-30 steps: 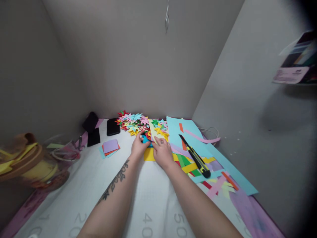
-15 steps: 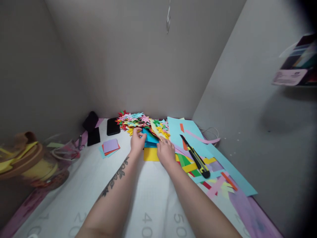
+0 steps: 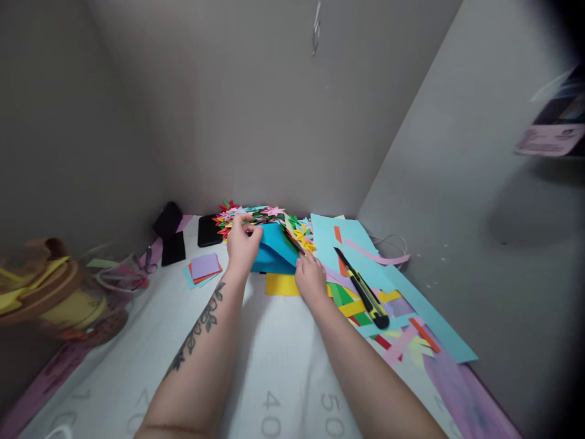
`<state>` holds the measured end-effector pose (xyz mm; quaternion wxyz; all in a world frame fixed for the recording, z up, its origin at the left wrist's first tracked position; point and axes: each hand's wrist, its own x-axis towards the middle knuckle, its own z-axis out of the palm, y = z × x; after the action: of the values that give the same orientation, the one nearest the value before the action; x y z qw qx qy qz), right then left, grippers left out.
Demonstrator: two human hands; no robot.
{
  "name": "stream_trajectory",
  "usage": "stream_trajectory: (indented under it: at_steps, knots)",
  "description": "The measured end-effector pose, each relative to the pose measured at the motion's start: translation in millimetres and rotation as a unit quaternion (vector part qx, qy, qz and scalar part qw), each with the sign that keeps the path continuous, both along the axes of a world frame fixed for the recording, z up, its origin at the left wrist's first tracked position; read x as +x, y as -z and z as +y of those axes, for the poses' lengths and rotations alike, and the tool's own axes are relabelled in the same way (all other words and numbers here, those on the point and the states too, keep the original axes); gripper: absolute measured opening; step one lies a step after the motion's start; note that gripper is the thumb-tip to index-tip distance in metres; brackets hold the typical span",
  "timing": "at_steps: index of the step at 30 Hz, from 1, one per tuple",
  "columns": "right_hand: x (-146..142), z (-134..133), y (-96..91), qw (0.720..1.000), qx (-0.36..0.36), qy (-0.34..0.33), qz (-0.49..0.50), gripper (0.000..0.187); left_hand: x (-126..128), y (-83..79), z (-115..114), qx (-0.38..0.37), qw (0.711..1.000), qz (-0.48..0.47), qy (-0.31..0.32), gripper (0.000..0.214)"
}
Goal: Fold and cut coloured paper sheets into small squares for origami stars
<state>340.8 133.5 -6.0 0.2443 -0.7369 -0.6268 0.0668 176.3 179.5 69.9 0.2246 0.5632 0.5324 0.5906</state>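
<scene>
My left hand [image 3: 241,245] grips the raised edge of a blue paper sheet [image 3: 275,251] and tilts it up, with a heap of coloured paper stars [image 3: 256,216] resting on top of it. My right hand [image 3: 311,277] pinches the sheet's lower right edge, fingers closed. A yellow sheet [image 3: 281,284] lies flat on the white mat beneath the blue one, just in front of both hands.
A yellow-and-black utility knife [image 3: 361,289] lies on pale blue paper [image 3: 365,256] and coloured strips at the right. A small stack of squares [image 3: 203,268], a black phone [image 3: 208,230] and a dark pouch [image 3: 170,235] sit at the left. Walls close in behind and right.
The blue sheet has been pulled out and lifted from under the star pile. My left hand rose and moved back with its edge; the stars tilted up with it.
</scene>
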Motion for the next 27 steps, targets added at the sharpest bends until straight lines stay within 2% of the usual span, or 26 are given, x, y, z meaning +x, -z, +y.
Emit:
stream_trajectory:
  at_steps: [5,9,11,13,14,15,16,17,19,20,22,23,25,27]
  knots:
    - [2.6,1.7,2.0,1.000,0.006,0.006,0.012,0.045,-0.4,-25.4,-13.1,0.120,0.992,-0.022,0.010,0.022]
    - [3.6,3.2,6.6,1.000,0.014,0.003,0.018,0.043,-11.3,-60.0,-32.0,0.227,0.968,-0.102,0.020,0.023]
    - [3.2,3.4,9.3,1.000,0.019,-0.001,0.020,0.041,-25.2,-81.5,-44.4,0.278,0.942,-0.183,0.043,0.027]
    - [2.5,2.7,11.3,0.999,0.028,-0.005,0.020,0.036,-47.2,-97.5,-56.3,0.288,0.915,-0.268,0.084,0.031]
    - [2.1,2.1,11.7,0.999,0.035,-0.008,0.021,0.034,-61.1,-100.9,-61.6,0.302,0.898,-0.310,0.080,0.034]
    - [1.7,1.3,11.7,0.999,0.043,-0.011,0.022,0.032,-76.3,-100.2,-66.5,0.277,0.897,-0.335,0.078,0.035]
    - [1.1,0.3,11.3,0.998,0.051,-0.013,0.024,0.030,-92.3,-95.0,-71.2,0.219,0.908,-0.350,0.070,0.036]
    - [0.2,-0.8,10.6,0.998,0.059,-0.014,0.023,0.029,-108.3,-85.5,-75.9,0.121,0.930,-0.340,0.064,0.036]
    - [-3.6,-3.4,8.7,0.995,0.087,-0.031,0.038,0.027,-137.7,-56.1,-86.2,-0.097,0.962,-0.249,0.047,0.039]
    - [-7.0,-4.9,7.8,0.990,0.105,-0.058,0.071,0.026,-150.0,-38.3,-91.5,-0.153,0.962,-0.221,0.050,0.041]
    - [-16.8,-8.7,6.6,0.965,0.127,-0.145,0.178,0.026,-169.5,-2.8,-100.9,-0.226,0.958,-0.168,0.048,0.043]
    - [-23.1,-11.4,6.5,0.945,0.128,-0.190,0.233,0.028,-176.8,12.7,-104.2,-0.261,0.961,-0.084,0.029,0.040]
    - [-36.2,-18.8,7.0,0.915,0.111,-0.250,0.297,0.038,-187.7,35.1,-106.4,-0.235,0.970,0.065,-0.016,0.034]
    - [-46.0,-30.0,7.3,0.899,0.068,-0.270,0.339,0.046,-195.3,45.8,-104.0,-0.210,0.972,0.102,-0.036,0.030]
